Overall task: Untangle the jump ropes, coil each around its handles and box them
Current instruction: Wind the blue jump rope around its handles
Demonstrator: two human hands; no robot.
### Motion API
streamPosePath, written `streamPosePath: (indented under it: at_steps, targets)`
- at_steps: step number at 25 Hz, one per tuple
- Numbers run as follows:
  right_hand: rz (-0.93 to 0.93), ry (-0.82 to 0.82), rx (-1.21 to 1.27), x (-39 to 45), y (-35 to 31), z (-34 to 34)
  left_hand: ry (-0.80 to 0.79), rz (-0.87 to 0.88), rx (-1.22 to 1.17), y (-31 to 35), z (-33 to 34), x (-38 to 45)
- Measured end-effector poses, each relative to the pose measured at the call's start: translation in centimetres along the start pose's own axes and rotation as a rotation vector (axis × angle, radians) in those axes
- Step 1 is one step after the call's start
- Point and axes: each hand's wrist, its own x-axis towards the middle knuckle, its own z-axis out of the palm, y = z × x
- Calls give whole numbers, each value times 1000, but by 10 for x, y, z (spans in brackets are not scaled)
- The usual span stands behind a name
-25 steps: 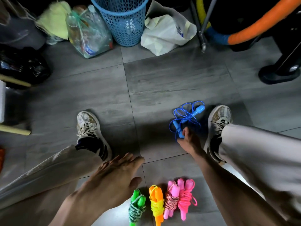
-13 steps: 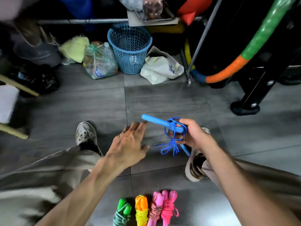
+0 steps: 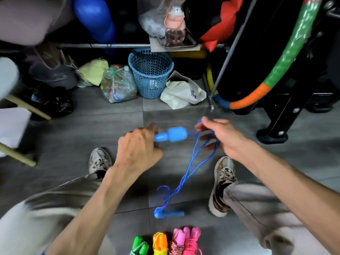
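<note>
My left hand (image 3: pixel 137 150) grips one blue handle (image 3: pixel 171 134) of the blue jump rope, held level above the floor. My right hand (image 3: pixel 219 137) pinches loops of the blue cord (image 3: pixel 193 162) just right of that handle. The cord hangs down in tangled strands to the second blue handle (image 3: pixel 170 214), which lies on the grey tiles between my feet. At the bottom edge several coiled ropes lie in a row: green (image 3: pixel 139 247), orange-yellow (image 3: pixel 160 243), pink-and-white (image 3: pixel 177 240) and pink (image 3: pixel 192 238).
My shoes (image 3: pixel 100 160) (image 3: pixel 223 181) flank the rope. At the back stand a blue mesh basket (image 3: pixel 150 72), a clear bag of bottles (image 3: pixel 117 85), a white bag (image 3: pixel 182 92), a hula hoop (image 3: pixel 272 78), a metal pole (image 3: pixel 226 57) and a black stand foot (image 3: pixel 272 135).
My left hand has taken hold of one blue handle. The rope has been pulled apart, and its other handle now lies on the floor with cord trailing down from my right hand.
</note>
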Motion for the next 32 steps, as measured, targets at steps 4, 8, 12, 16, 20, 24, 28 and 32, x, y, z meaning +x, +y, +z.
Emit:
streamPosePath:
  at_steps: [4, 8, 12, 16, 20, 24, 28, 32]
  targets:
    - [-99, 320, -315, 28, -4, -41, 142, -401, -353, -17, -17, 16]
    - [-296, 483, -791, 38, -23, -51, 126, -558, -942, -10, -9, 18]
    - [-222, 488, -729, 52, -27, -67, 251, -585, -1244, -18, -20, 27]
    - [-85, 486, -1167, 54, -29, -76, 286, -398, -1215, -9, -25, 22]
    - [-290, -84, -898, 19, -40, -30, 109, -162, -1203, 10, -29, 17]
    - [-329, -608, -475, -14, -47, 31, 40, -126, -1250, 28, -25, 15]
    - [-226, -805, -533, -31, -56, 39, 129, -440, -1312, 12, -22, 25]
    - [-293, -478, 41, -31, -74, 30, -319, -360, -1536, 15, -17, 19]
